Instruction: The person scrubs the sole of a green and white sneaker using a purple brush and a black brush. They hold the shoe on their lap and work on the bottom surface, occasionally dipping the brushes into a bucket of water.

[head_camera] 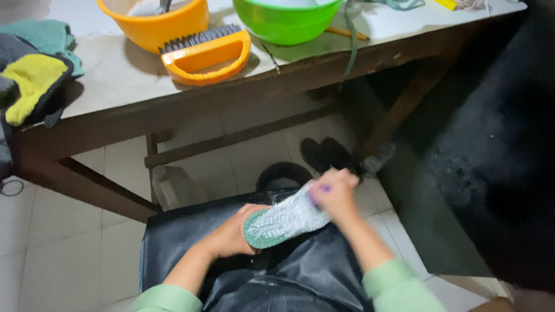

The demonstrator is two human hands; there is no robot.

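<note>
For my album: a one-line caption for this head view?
Left hand holds a green-edged, white-soled shoe sole-up over a black apron; right hand rubs it.

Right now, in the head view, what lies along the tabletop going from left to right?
Teal and yellow cloths → orange bowl → orange scrubbing brush → green bowl. Below the table, the left hand and right hand hold a shoe, sole up.

That shoe sole point(284, 222) you've got is pale grey with a green rim and zigzag tread. Black apron point(277, 271), mint-green sleeves point(399, 286). On your table – orange bowl point(156, 23), orange brush point(207, 55) with dark bristles, bright green bowl point(286, 22).
</note>
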